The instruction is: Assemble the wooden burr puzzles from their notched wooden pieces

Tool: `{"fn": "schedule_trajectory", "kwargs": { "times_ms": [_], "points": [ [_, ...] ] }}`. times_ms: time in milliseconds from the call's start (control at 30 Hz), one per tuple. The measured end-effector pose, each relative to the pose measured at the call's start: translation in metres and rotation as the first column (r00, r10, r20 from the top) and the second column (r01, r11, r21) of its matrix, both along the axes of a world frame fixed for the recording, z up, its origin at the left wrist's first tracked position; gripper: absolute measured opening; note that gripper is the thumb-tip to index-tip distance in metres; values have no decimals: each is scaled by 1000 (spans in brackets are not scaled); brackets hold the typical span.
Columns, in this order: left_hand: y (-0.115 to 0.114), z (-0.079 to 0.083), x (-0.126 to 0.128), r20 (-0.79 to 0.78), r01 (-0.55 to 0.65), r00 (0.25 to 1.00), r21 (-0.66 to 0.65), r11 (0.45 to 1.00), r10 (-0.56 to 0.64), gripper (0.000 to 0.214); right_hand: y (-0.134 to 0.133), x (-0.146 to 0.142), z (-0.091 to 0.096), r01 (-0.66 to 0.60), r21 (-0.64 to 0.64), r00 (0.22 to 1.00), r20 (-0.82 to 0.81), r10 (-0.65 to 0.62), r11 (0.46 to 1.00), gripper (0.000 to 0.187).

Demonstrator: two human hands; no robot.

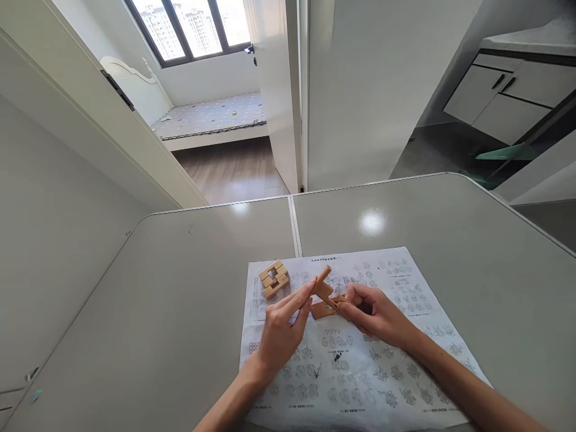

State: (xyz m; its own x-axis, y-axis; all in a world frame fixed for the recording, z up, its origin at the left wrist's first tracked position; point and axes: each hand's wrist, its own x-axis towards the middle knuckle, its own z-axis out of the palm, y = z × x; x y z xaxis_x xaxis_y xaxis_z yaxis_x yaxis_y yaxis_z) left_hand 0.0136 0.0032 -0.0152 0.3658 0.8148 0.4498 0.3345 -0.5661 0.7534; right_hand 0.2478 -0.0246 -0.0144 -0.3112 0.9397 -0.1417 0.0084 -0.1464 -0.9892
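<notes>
Between my two hands, tilted above the paper, are brown wooden puzzle pieces (323, 290). My left hand (288, 321) pinches them from the left, fingers pointing up and away from me. From the right, my right hand (373, 312) grips their lower end between thumb and fingers. A flat wooden piece (320, 310) shows just below; whether it is joined to the held ones I cannot tell. Left of my hands, a lighter wooden block puzzle (274, 279) with gaps in its middle lies on the printed instruction sheet (360, 384).
The grey table (202, 288) has a pale seam (294, 225) running away from me. Past its far edge are a door (274, 78), a bed (211, 117) and a window. A low white cabinet (508, 90) stands at the far right.
</notes>
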Motion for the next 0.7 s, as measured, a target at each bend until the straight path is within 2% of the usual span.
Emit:
{"fn": "schedule_trajectory", "kwargs": {
  "times_ms": [333, 533, 700],
  "points": [
    [-1, 1, 1, 1, 14, 1000, 65, 998, -14, 62, -2, -3, -3, -2, 14, 1000, -17, 2, 1000, 39],
    [0, 0, 1, -1, 57, 998, 59, 997, -57, 62, -2, -3, -2, -6, 3, 1000, -26, 7, 1000, 40],
    [1, 0, 2, -5, 42, 999, 65, 997, -42, 62, -2, -4, -1, 13, 5, 1000, -5, -13, 1000, 41]
  ]
}}
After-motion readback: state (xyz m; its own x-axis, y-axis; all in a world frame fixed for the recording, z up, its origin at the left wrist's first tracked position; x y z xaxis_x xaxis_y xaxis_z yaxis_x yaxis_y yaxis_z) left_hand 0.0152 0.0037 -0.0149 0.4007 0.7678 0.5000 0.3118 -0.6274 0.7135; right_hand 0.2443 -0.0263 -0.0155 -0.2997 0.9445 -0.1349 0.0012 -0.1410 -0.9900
